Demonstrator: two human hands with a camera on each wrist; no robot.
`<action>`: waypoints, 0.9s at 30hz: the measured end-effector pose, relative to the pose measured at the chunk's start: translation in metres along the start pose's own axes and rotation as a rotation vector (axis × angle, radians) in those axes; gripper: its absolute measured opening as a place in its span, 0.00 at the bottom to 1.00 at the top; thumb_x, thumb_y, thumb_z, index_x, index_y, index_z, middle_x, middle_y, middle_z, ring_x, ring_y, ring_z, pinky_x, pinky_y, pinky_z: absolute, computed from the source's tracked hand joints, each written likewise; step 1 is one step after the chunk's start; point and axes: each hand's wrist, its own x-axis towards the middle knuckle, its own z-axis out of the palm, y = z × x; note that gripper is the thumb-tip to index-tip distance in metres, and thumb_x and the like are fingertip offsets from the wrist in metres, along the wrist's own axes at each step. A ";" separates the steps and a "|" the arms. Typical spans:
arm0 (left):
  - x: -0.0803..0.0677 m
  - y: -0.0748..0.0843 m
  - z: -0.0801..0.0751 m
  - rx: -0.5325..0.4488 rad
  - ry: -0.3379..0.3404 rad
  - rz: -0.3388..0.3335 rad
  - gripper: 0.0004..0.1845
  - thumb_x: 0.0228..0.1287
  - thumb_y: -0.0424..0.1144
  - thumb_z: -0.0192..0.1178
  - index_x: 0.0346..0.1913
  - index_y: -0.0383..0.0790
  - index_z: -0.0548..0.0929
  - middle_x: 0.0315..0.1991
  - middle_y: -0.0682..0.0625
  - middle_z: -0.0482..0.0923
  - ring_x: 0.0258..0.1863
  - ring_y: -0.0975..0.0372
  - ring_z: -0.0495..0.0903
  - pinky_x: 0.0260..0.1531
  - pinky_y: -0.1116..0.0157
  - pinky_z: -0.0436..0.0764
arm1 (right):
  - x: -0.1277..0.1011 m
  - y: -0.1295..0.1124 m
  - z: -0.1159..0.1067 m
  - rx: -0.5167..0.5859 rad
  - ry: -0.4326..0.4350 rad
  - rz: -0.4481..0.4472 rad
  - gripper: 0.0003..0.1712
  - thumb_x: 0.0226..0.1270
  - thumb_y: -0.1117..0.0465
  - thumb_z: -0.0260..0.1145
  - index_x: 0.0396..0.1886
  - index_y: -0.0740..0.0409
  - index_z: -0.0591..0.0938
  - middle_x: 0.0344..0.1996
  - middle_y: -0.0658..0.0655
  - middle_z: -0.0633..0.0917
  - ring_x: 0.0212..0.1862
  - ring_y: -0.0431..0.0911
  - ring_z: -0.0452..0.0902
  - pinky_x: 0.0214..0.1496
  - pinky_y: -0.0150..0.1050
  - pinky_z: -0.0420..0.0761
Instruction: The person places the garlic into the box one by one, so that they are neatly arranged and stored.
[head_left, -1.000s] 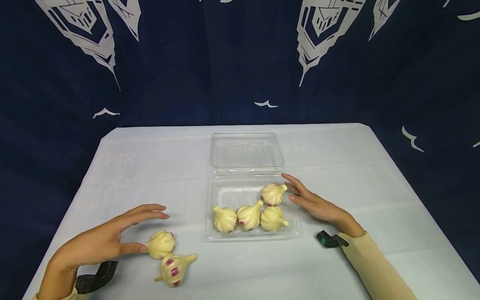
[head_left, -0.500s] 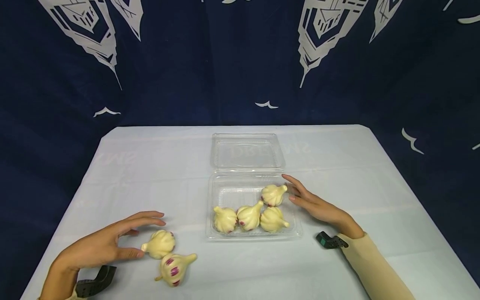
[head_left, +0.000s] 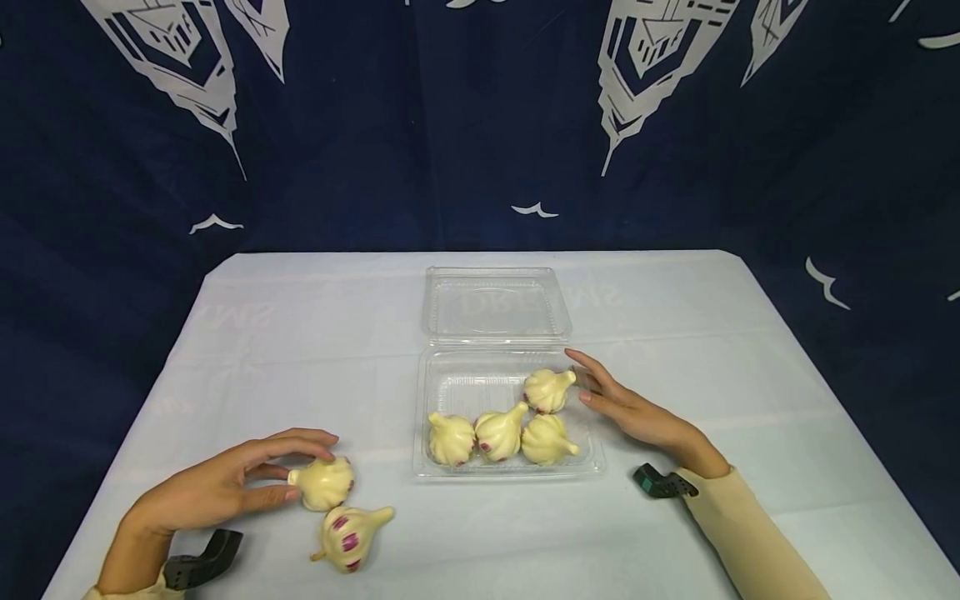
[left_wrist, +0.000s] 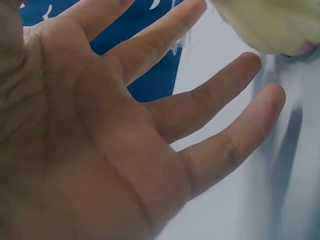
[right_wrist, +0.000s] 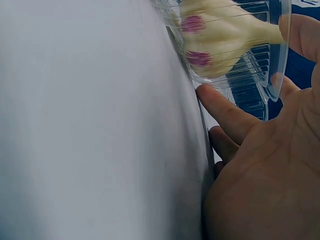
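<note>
My left hand (head_left: 217,487) is at a cream garlic bulb (head_left: 326,483) on the table's left side, thumb and index finger pinching it from either side. In the left wrist view the other fingers (left_wrist: 225,145) are spread, and part of that bulb (left_wrist: 275,22) shows at the top right. A second garlic bulb (head_left: 350,537) with purple patches lies just in front of it. My right hand (head_left: 637,412), fingers extended, rests against the right side of a clear plastic clamshell box (head_left: 457,383). Several garlic bulbs sit inside, one (right_wrist: 220,40) seen through its wall in the right wrist view.
The box's lid (head_left: 495,304) lies folded back behind it on the white-covered table (head_left: 675,317). A dark blue patterned curtain (head_left: 420,125) hangs behind the table. Black wrist cameras (head_left: 202,562) are strapped to both forearms.
The left fingers have come down and closed on the garlic bulb, which has shifted slightly up and right in the head view. The right hand and the box stay put.
</note>
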 end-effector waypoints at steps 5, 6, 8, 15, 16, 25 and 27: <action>0.004 -0.003 0.002 -0.015 -0.025 -0.029 0.22 0.66 0.36 0.56 0.62 0.44 0.71 0.67 0.44 0.63 0.65 0.75 0.62 0.50 0.71 0.75 | 0.001 0.000 0.000 0.002 -0.003 -0.024 0.35 0.76 0.54 0.46 0.72 0.28 0.41 0.74 0.54 0.47 0.74 0.54 0.43 0.68 0.64 0.49; 0.005 -0.004 0.002 -0.017 -0.028 -0.046 0.22 0.66 0.37 0.56 0.63 0.45 0.71 0.67 0.44 0.64 0.64 0.75 0.63 0.50 0.71 0.75 | 0.001 0.000 0.000 0.004 -0.004 -0.026 0.35 0.76 0.54 0.46 0.72 0.28 0.41 0.74 0.54 0.47 0.74 0.54 0.43 0.68 0.63 0.49; 0.006 -0.006 0.003 -0.010 -0.030 -0.060 0.22 0.66 0.38 0.56 0.63 0.46 0.71 0.66 0.45 0.65 0.64 0.75 0.63 0.49 0.70 0.75 | 0.001 0.001 -0.001 0.009 -0.005 -0.029 0.35 0.76 0.55 0.46 0.72 0.28 0.41 0.74 0.54 0.47 0.74 0.54 0.43 0.68 0.63 0.49; 0.011 -0.009 0.003 0.005 -0.033 -0.133 0.23 0.64 0.41 0.58 0.62 0.50 0.72 0.66 0.48 0.67 0.62 0.76 0.65 0.49 0.69 0.76 | 0.002 0.002 -0.001 0.005 -0.012 -0.033 0.34 0.76 0.54 0.45 0.73 0.28 0.41 0.74 0.54 0.47 0.74 0.56 0.42 0.68 0.64 0.49; 0.012 -0.009 0.003 -0.001 -0.036 -0.147 0.23 0.63 0.42 0.59 0.62 0.51 0.72 0.66 0.48 0.68 0.62 0.77 0.65 0.49 0.69 0.75 | 0.002 0.002 -0.001 0.002 -0.015 -0.034 0.34 0.76 0.54 0.45 0.73 0.28 0.41 0.74 0.55 0.46 0.74 0.57 0.41 0.68 0.65 0.49; 0.016 -0.015 0.005 -0.099 -0.063 -0.156 0.24 0.62 0.41 0.61 0.61 0.47 0.72 0.65 0.45 0.68 0.60 0.76 0.67 0.50 0.69 0.77 | 0.002 0.003 -0.001 -0.018 -0.006 -0.019 0.34 0.76 0.53 0.45 0.72 0.27 0.41 0.75 0.55 0.46 0.74 0.58 0.42 0.67 0.66 0.49; 0.017 -0.015 0.005 -0.092 -0.055 -0.154 0.23 0.61 0.41 0.61 0.60 0.48 0.73 0.63 0.47 0.70 0.59 0.73 0.69 0.49 0.68 0.78 | 0.002 0.003 -0.001 -0.024 -0.002 -0.038 0.34 0.77 0.54 0.45 0.73 0.29 0.41 0.74 0.56 0.47 0.74 0.58 0.43 0.67 0.65 0.51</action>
